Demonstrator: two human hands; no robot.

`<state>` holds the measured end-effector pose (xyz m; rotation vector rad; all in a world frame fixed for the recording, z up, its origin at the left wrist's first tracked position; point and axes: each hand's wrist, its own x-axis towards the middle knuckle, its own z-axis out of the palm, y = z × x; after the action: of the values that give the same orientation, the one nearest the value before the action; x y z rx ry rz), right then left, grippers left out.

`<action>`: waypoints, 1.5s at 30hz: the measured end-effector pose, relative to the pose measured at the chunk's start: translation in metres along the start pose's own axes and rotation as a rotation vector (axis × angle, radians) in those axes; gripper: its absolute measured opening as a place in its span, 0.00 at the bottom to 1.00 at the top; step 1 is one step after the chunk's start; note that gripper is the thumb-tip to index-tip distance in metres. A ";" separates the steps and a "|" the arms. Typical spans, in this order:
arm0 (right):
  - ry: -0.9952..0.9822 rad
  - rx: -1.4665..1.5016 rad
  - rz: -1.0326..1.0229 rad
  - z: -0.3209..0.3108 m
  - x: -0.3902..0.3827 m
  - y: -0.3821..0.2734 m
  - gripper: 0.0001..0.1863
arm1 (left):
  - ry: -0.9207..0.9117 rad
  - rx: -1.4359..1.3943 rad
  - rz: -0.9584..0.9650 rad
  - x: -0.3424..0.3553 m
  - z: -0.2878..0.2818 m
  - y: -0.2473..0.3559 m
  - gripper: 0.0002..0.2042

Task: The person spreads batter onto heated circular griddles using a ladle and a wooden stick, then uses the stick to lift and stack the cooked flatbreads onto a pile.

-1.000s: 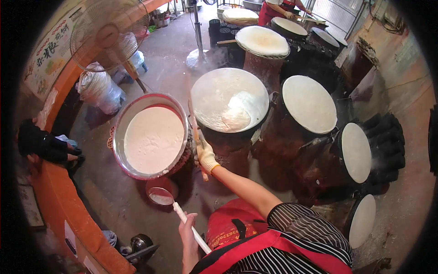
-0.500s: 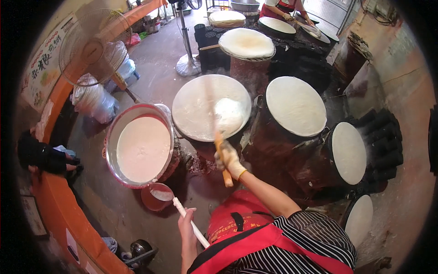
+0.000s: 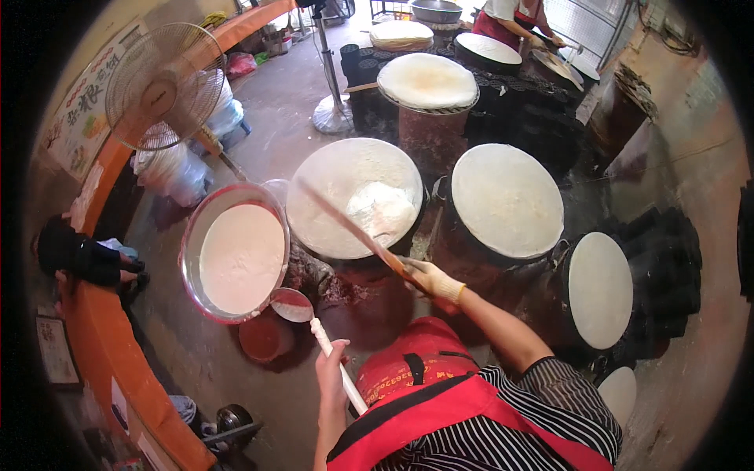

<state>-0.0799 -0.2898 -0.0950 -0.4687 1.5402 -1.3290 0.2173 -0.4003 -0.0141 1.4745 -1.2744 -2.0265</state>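
Note:
My bare left hand (image 3: 331,369) is closed on the long white handle of a metal ladle (image 3: 291,306), whose bowl hangs at the lower right rim of a large basin of pale batter (image 3: 239,259), above a small red bucket (image 3: 259,341). My gloved right hand (image 3: 430,280) grips a long flat wooden spreader (image 3: 353,230), held diagonally over the center round griddle (image 3: 334,161), which is coated with batter and has a thicker white patch (image 3: 383,204) on its right side.
More round griddles (image 3: 503,200) run down the right beside black cylinders (image 3: 660,267). Behind stand a puffy pale sheet (image 3: 428,78), stacked sheets (image 3: 400,35) and a co-worker (image 3: 514,23). At left are a pedestal fan (image 3: 163,86), bagged goods (image 3: 169,173) and an orange ledge (image 3: 118,369).
The spreader has swung from upright by the basin, across the griddle, to a diagonal. My right hand moved rightward. The ladle has risen slightly and shifted right; the view has shifted a little.

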 end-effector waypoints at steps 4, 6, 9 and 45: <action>0.064 -0.052 0.118 -0.071 -0.007 -0.027 0.26 | -0.023 -0.023 -0.037 -0.012 0.007 0.000 0.08; 0.145 -0.343 -0.236 -0.113 0.031 -0.024 0.24 | -0.054 -0.032 -0.029 -0.017 0.017 0.003 0.08; 0.498 -0.545 -0.393 -0.113 0.093 -0.028 0.23 | -0.097 -0.046 -0.098 -0.018 0.030 0.018 0.07; 0.379 -0.016 -0.122 0.023 0.003 0.001 0.21 | -0.339 -0.038 -0.167 0.049 -0.040 0.066 0.03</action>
<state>-0.0610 -0.3041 -0.0946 -0.3365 1.8559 -1.5672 0.2173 -0.4884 0.0076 1.2968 -1.2602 -2.4791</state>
